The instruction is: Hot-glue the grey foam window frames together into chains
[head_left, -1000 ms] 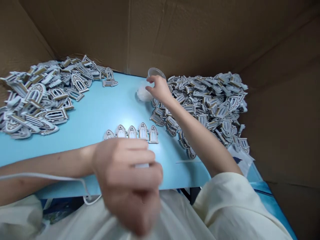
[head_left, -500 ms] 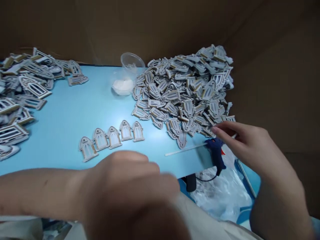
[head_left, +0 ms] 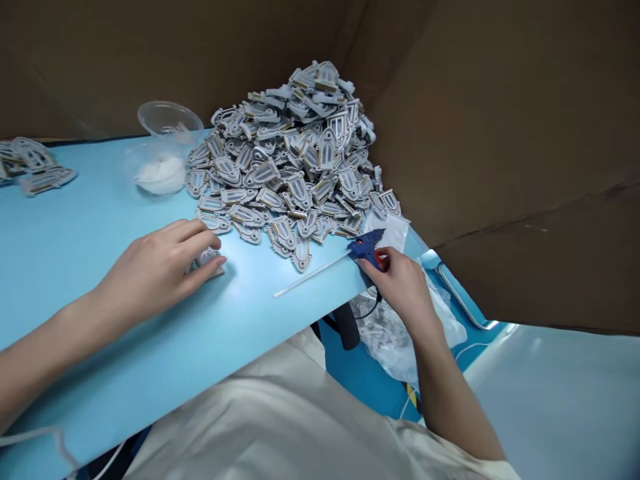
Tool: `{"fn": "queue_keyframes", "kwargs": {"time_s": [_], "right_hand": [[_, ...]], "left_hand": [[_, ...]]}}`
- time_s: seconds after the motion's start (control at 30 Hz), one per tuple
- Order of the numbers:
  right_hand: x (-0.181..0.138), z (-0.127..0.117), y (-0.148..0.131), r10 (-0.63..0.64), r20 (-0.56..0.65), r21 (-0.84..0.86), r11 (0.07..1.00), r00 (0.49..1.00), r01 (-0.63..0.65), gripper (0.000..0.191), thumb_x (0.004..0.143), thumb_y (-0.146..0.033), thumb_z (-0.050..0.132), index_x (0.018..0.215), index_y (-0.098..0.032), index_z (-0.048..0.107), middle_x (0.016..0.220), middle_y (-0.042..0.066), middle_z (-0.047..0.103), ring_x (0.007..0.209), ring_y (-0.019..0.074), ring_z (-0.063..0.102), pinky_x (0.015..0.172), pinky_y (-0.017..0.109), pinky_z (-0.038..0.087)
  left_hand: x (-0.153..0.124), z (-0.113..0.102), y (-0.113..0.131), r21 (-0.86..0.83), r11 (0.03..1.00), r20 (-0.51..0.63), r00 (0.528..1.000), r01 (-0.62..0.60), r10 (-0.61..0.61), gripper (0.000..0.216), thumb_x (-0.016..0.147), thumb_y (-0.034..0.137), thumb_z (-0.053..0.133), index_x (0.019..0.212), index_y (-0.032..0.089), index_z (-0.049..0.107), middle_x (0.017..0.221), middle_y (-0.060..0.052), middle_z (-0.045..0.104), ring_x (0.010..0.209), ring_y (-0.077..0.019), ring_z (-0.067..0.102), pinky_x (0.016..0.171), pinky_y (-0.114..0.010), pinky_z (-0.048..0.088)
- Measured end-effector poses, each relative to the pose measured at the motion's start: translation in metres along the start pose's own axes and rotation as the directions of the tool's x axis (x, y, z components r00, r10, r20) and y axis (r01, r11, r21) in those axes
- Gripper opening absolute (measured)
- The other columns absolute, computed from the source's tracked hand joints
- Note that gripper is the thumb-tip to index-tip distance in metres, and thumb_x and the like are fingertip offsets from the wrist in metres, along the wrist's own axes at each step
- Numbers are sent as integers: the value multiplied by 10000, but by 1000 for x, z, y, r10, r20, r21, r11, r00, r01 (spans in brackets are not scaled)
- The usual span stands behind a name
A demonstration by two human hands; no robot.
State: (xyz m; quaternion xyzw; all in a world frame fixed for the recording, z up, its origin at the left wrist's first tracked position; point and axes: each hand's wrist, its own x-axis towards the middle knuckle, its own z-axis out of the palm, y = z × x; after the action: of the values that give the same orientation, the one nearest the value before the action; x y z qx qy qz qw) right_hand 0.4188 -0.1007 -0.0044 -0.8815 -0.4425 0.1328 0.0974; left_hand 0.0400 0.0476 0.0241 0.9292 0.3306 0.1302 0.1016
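At the table's right edge, my right hand [head_left: 400, 280] is wrapped round the handle of a dark blue hot glue gun [head_left: 364, 245]. A long white glue stick [head_left: 310, 275] pokes out of its back, pointing left. On the left, my left hand [head_left: 163, 267] rests low over the table, with thumb and fingers closed about a small grey arched window piece [head_left: 209, 255]. Most of that piece is hidden by the fingers. Beyond both hands lies a large heap of similar arched window pieces [head_left: 285, 167].
A clear plastic tub [head_left: 160, 175] with white contents stands left of the heap, its lid [head_left: 170, 119] behind. More pieces [head_left: 47, 177] lie far left. Cardboard walls [head_left: 475, 133] enclose the back and right. A clear plastic bag [head_left: 390, 340] sits below the table's right edge.
My view has swung right. My right hand has taken hold of the glue gun. My left hand has moved forward from the near side onto a window piece, covering where the row lay.
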Motion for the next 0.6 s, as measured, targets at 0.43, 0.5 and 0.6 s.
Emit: {"fn": "queue_keyframes", "kwargs": {"time_s": [0.43, 0.5, 0.6], "right_hand": [[-13, -12, 11, 191, -261, 843, 523, 946, 127, 314, 720, -483, 725, 913, -237, 697, 826, 52, 706, 645, 215, 618, 583, 353, 478], [-14, -11, -13, 97, -240, 893, 413, 966, 180, 283, 668, -425, 790, 862, -231, 726, 791, 50, 704, 614, 208, 621, 513, 326, 453], [-18, -2, -63, -110, -248, 882, 385, 962, 272, 243, 691, -413, 862, 806, -227, 753, 724, 46, 719, 537, 192, 604, 445, 309, 429]], "left_hand": [[-38, 0, -31, -67, 990, -73, 989, 125, -130, 338, 1082, 514, 536, 1083, 235, 726, 1208, -117, 742, 1128, -329, 691, 962, -448, 531], [-41, 10, -36, -102, 988, -39, 992, 118, -122, 397, 1056, 566, 578, 1175, 230, 754, 1338, -143, 722, 1229, -347, 677, 1047, -475, 536], [-35, 26, -37, -133, 987, 51, 995, 92, -86, 566, 962, 617, 732, 1355, 210, 733, 1529, -178, 655, 1391, -397, 612, 1164, -544, 497]]}}
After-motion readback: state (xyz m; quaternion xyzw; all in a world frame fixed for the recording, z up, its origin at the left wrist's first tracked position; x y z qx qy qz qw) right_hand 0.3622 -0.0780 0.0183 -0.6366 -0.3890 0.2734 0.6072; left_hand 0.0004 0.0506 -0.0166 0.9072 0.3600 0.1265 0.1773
